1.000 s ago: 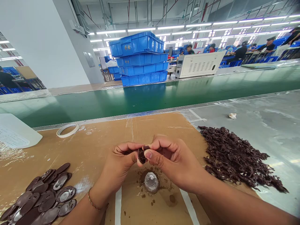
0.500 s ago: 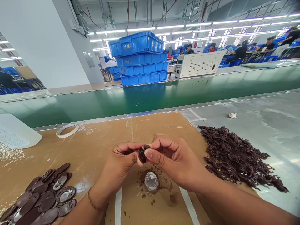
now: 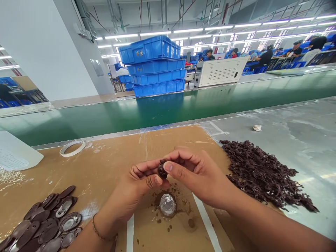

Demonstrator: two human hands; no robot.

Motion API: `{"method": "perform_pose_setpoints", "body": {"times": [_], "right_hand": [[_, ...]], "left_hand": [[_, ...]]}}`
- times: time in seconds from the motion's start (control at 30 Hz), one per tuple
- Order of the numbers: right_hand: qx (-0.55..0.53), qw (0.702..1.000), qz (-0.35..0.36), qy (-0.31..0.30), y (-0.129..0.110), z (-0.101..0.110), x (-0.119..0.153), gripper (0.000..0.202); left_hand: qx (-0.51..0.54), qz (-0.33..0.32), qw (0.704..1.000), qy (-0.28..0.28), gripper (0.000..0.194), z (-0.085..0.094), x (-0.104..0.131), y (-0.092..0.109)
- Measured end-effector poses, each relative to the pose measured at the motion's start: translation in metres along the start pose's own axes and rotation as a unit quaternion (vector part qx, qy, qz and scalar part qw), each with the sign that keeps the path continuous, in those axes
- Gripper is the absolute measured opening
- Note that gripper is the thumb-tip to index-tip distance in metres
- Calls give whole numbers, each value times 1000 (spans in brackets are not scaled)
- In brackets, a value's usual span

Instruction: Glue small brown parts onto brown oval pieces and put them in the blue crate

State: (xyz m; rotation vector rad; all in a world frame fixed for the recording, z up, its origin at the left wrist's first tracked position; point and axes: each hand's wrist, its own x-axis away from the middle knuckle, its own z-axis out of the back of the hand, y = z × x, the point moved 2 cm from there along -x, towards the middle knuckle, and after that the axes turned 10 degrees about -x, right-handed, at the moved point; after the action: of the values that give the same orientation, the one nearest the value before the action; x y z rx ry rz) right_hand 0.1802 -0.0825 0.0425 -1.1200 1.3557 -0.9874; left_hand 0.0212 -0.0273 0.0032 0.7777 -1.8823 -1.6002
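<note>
Both hands meet above the cardboard [image 3: 105,168] on the worktop, the left hand [image 3: 136,189] and right hand [image 3: 194,175] each with a closed grip on one small dark brown part [image 3: 162,170], pinched between thumbs and fingertips. The part is held roughly on edge just above a clear dome [image 3: 167,204], its long axis running near upright, though its exact facing is too small to tell. Brown ovals [image 3: 47,224] lie at the left, a scrap heap [image 3: 262,175] at the right.
</note>
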Motion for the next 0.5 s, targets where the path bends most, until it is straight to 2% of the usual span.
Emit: {"method": "perform_pose_setpoints", "body": {"times": [0.17, 0.33, 0.5], "right_hand": [[4, 1000, 31, 2, -2, 5, -3, 18], [29, 1000, 1, 8, -2, 5, -3, 20], [85, 996, 24, 21, -2, 6, -7, 8]], "left_hand": [[21, 2, 1000, -8, 31, 0, 3, -1], [23, 3, 1000, -11, 30, -2, 1, -2], [10, 14, 1000, 17, 38, -2, 3, 5]]}}
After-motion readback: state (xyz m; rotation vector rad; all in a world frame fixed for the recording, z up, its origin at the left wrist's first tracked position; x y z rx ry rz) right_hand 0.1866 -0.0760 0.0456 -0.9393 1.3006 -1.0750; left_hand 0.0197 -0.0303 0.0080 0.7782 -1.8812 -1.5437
